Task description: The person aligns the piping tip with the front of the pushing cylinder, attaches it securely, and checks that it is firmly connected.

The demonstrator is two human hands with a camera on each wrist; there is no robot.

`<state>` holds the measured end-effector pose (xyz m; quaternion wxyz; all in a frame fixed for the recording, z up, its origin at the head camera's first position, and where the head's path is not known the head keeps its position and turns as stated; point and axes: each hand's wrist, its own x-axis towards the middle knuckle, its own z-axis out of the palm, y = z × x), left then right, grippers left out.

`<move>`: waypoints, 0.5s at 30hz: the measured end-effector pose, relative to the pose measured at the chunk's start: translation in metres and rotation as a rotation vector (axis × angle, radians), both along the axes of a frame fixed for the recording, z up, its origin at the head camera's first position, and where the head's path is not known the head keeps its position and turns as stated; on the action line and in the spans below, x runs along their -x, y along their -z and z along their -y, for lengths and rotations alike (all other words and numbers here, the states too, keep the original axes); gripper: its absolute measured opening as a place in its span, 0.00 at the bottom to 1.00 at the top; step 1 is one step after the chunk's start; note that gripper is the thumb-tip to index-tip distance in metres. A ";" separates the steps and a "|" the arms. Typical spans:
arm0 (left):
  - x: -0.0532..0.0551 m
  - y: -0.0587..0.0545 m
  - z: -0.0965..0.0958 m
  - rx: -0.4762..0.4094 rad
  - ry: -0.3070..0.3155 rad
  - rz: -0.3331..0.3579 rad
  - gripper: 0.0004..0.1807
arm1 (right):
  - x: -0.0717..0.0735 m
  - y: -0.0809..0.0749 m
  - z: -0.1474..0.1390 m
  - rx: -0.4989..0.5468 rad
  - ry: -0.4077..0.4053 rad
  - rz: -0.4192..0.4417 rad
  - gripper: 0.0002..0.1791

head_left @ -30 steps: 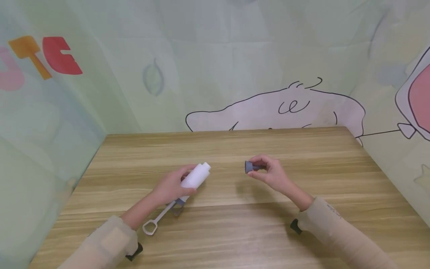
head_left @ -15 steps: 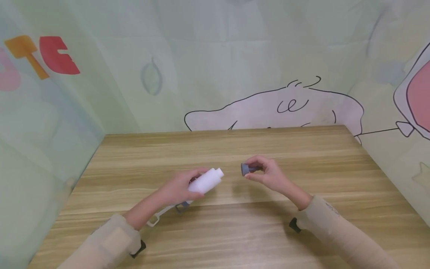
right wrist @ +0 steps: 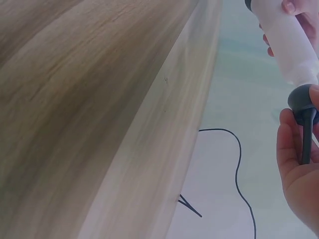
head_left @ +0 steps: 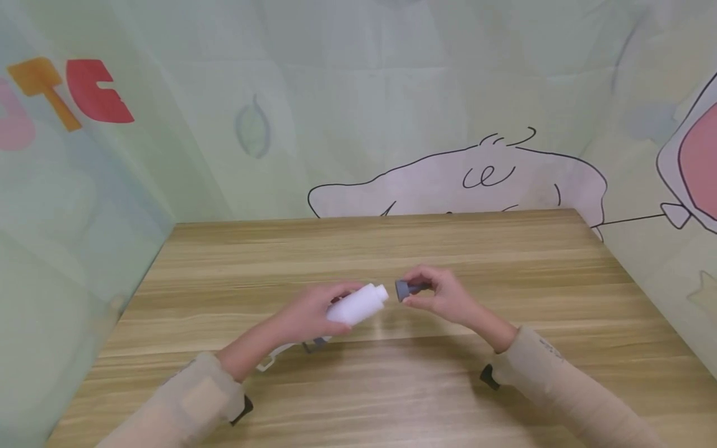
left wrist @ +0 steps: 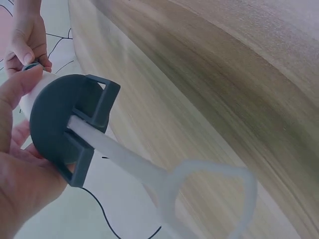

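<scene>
My left hand (head_left: 308, 317) grips a white syringe-like tube (head_left: 358, 306), fingers and thumb around its barrel. The narrow neck points right, tilted slightly up. At the tube's rear sits a dark grey end cap (left wrist: 52, 124) with two finger loops, and a white plunger rod (left wrist: 119, 152) with a ring handle comes out through it. My right hand (head_left: 448, 298) pinches a dark grey nozzle (head_left: 402, 290) by its thin stem (right wrist: 306, 139). The nozzle's wide mouth faces the tube's neck, with a small gap between them in the head view.
Both hands are above a wood-grain table (head_left: 392, 386). A pale printed curtain (head_left: 358, 112) hangs along the table's back and sides. Each sleeve has a dark wrist camera piece below it.
My left hand has carried the tube to the right, turning it flatter. My right hand has shifted a little left with the nozzle, so the gap between the two has narrowed.
</scene>
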<state>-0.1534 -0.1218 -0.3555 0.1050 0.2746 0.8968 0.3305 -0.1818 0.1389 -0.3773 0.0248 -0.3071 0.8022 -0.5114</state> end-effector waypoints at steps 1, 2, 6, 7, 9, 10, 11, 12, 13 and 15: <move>0.000 0.000 -0.001 -0.001 0.003 0.007 0.32 | 0.000 0.000 0.000 0.001 -0.007 -0.004 0.15; 0.000 -0.001 -0.002 -0.002 0.003 0.014 0.32 | 0.000 0.000 0.001 -0.001 -0.013 -0.007 0.15; 0.001 -0.001 -0.005 -0.006 0.008 0.050 0.32 | 0.000 -0.001 0.001 -0.006 -0.036 -0.018 0.15; 0.001 -0.002 -0.006 -0.005 0.009 0.059 0.32 | 0.000 -0.001 0.001 -0.008 -0.040 -0.023 0.15; 0.001 -0.002 -0.007 -0.002 0.018 0.066 0.32 | 0.000 -0.001 0.002 -0.012 -0.047 -0.032 0.15; 0.001 -0.002 -0.008 0.001 0.023 0.067 0.31 | -0.001 -0.001 0.002 -0.011 -0.053 -0.037 0.15; 0.001 -0.002 -0.008 0.002 0.029 0.068 0.31 | -0.001 -0.001 0.002 -0.011 -0.059 -0.041 0.15; 0.002 -0.002 -0.008 0.003 0.033 0.069 0.31 | -0.001 0.000 0.002 -0.012 -0.066 -0.047 0.15; 0.002 -0.002 -0.009 0.004 0.038 0.070 0.31 | -0.001 0.000 0.002 -0.013 -0.072 -0.053 0.14; 0.001 -0.003 -0.010 0.007 0.045 0.068 0.31 | -0.001 0.001 0.002 -0.013 -0.087 -0.064 0.14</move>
